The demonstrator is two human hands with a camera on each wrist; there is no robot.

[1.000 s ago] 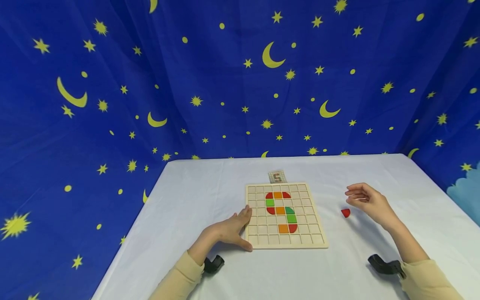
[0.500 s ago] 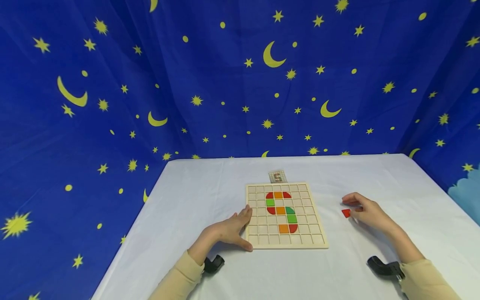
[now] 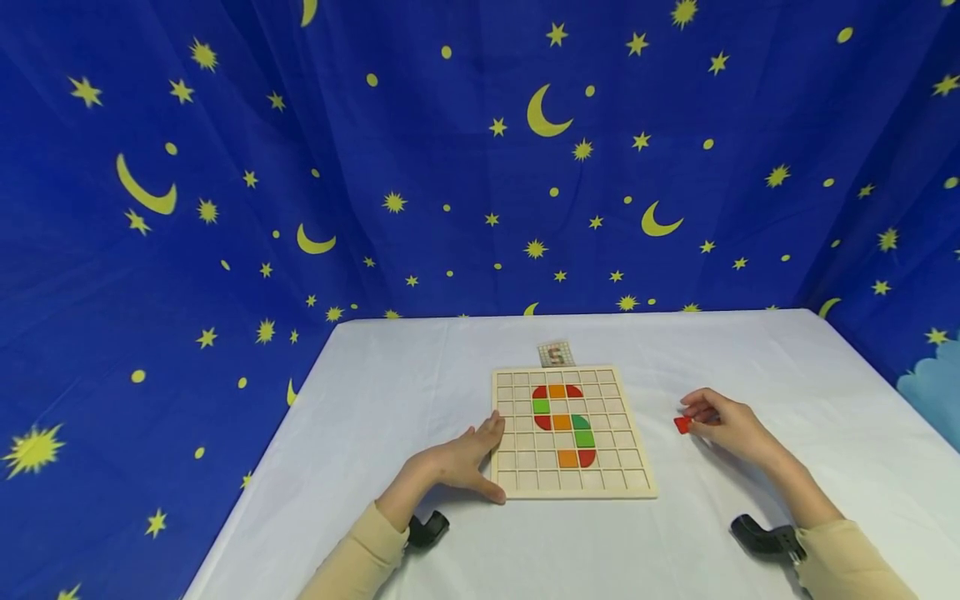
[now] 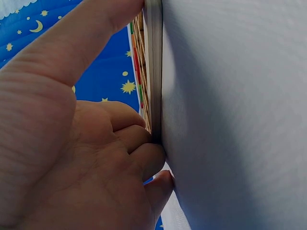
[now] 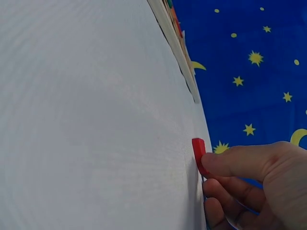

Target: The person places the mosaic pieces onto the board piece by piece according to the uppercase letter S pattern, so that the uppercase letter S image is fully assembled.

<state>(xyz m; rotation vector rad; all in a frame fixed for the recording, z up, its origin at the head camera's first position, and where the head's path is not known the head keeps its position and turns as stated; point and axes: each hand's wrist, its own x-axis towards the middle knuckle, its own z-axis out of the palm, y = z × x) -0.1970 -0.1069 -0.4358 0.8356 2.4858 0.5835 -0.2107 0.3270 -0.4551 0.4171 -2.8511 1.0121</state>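
Note:
The wooden grid board lies on the table in the head view, with red, orange and green tiles set in an S shape. My left hand rests at its left edge, thumb by the near corner and fingertips on the rim; in the left wrist view, the hand touches the board's side. To the right of the board, my right hand pinches a small red tile low over the cloth. The right wrist view has the thumb on the red tile, with the fingers partly hidden behind.
A small pattern card showing an S lies just behind the board. White cloth covers the table. A blue curtain with stars and moons hangs behind and at both sides. Black wrist mounts show near both sleeves.
My right hand has come down to the red tile, pinched it and shifted it slightly left. My left hand stays at the board's edge.

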